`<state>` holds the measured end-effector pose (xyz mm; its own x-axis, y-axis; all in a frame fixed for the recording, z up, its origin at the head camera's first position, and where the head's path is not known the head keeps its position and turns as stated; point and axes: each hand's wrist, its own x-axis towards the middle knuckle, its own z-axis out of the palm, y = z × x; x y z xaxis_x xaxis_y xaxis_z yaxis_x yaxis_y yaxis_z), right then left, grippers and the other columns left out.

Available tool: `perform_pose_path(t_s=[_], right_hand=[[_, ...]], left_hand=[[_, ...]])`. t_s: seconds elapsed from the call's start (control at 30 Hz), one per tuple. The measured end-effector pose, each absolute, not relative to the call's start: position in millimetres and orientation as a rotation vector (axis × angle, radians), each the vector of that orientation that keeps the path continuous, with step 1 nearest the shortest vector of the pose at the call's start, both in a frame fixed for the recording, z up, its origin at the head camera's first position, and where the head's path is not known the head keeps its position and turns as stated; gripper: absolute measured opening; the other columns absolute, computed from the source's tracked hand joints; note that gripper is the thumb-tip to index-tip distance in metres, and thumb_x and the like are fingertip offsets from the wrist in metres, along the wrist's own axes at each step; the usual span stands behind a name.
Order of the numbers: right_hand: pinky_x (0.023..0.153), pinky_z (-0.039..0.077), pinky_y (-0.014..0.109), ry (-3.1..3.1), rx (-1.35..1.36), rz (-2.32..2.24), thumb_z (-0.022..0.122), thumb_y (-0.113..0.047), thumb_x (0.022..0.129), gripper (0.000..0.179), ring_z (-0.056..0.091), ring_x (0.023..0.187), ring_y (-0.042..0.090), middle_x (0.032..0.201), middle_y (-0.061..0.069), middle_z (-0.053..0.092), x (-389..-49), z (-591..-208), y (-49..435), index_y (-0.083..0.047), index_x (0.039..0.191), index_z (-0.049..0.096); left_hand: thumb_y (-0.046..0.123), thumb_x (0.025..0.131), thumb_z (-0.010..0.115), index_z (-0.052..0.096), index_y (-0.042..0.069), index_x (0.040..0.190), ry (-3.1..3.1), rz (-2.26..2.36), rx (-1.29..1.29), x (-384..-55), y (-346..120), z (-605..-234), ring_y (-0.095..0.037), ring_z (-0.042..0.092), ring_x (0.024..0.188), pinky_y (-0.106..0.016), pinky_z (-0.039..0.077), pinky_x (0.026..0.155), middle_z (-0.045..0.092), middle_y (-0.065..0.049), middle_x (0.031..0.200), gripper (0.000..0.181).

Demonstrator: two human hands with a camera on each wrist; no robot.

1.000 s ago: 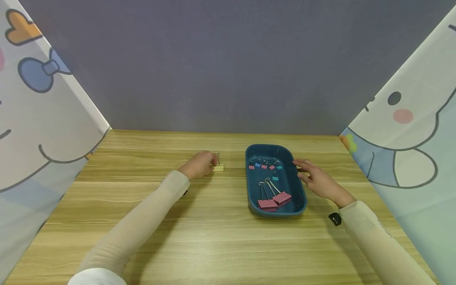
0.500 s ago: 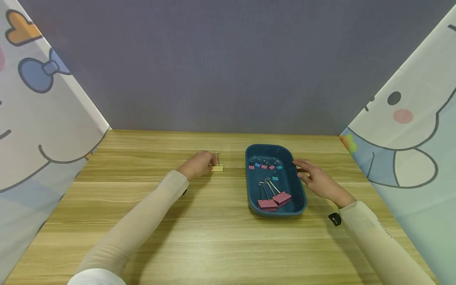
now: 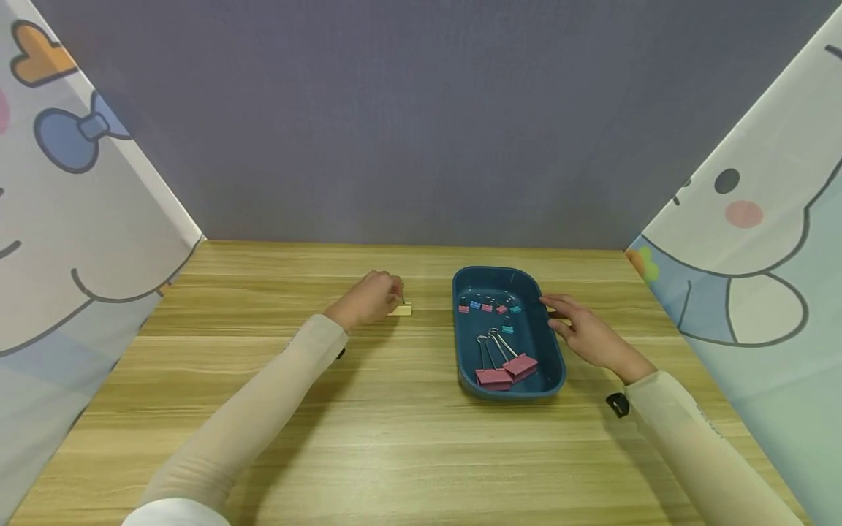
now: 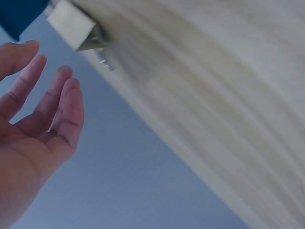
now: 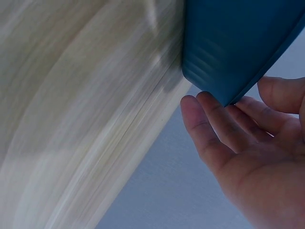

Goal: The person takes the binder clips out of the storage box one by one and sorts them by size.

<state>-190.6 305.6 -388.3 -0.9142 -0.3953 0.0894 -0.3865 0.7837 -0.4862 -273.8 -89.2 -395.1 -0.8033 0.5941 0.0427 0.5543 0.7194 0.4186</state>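
Observation:
A pale yellow binder clip (image 3: pixel 400 310) stands on the wooden table with a wire handle pointing up. My left hand (image 3: pixel 370 299) hovers at its left side, partly covering it. The left wrist view shows the fingers loosely bent, with a gap between them and the clip (image 4: pixel 71 25). At the right side of a dark blue tray (image 3: pixel 463 351), my right hand (image 3: pixel 588 334) has its relaxed fingers at the outer wall and rim. Inside the tray lie two large pink binder clips (image 3: pixel 494 378) and several small pink, blue and teal ones (image 3: pixel 508 329).
A grey panel (image 3: pixel 421 124) rises behind the wooden table (image 3: pixel 368 453). Cartoon-printed panels (image 3: pixel 99 241) stand on the left and right sides.
My left hand has lifted slightly beside the yellow binder clip, its fingers now overlapping the wire handle. The clip shifted a touch left earlier. My right hand and the tray stay in place.

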Motion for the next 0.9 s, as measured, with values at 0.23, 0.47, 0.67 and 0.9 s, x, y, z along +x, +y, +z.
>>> perform_pose_path(t_s=[0.23, 0.47, 0.67, 0.9], right_hand=[[0.088, 0.043, 0.054, 2.953, -0.643, -0.788, 0.05, -0.001, 0.096, 0.043, 0.049, 0.116, 0.041, 0.138, 0.024, 0.039, -189, -387, 304, 0.006, 0.138, 0.041], [0.09, 0.042, 0.055, 2.955, -0.64, -0.785, 0.049, 0.0, 0.096, 0.043, 0.049, 0.115, 0.042, 0.139, 0.024, 0.038, -188, -385, 303, 0.007, 0.138, 0.04], [0.087, 0.045, 0.053, 2.94, -0.645, -0.815, 0.049, 0.0, 0.096, 0.044, 0.052, 0.112, 0.041, 0.139, 0.024, 0.037, -188, -387, 304, 0.007, 0.139, 0.039], [0.086, 0.046, 0.052, 2.938, -0.639, -0.833, 0.049, 0.002, 0.096, 0.044, 0.053, 0.111, 0.041, 0.139, 0.024, 0.037, -188, -387, 303, 0.007, 0.139, 0.039]], left_hand=[[0.01, 0.09, 0.064, 0.065, 0.004, 0.11, 2.821, 0.686, 0.936, -266, -81, -375, -0.022, 0.055, 0.094, -0.036, 0.046, 0.083, 0.062, -0.01, 0.105, 0.021], [0.014, 0.088, 0.067, 0.064, 0.008, 0.106, 2.839, 0.673, 1.081, -256, -65, -363, -0.024, 0.056, 0.096, -0.033, 0.046, 0.083, 0.062, -0.007, 0.103, 0.019], [0.013, 0.086, 0.07, 0.065, 0.007, 0.103, 2.839, 0.769, 1.16, -246, -51, -353, -0.024, 0.057, 0.092, -0.032, 0.046, 0.082, 0.062, -0.004, 0.099, 0.018], [0.012, 0.086, 0.069, 0.066, 0.005, 0.102, 2.813, 0.831, 1.261, -236, -37, -348, -0.022, 0.056, 0.091, -0.032, 0.045, 0.081, 0.064, -0.007, 0.1, 0.018]])
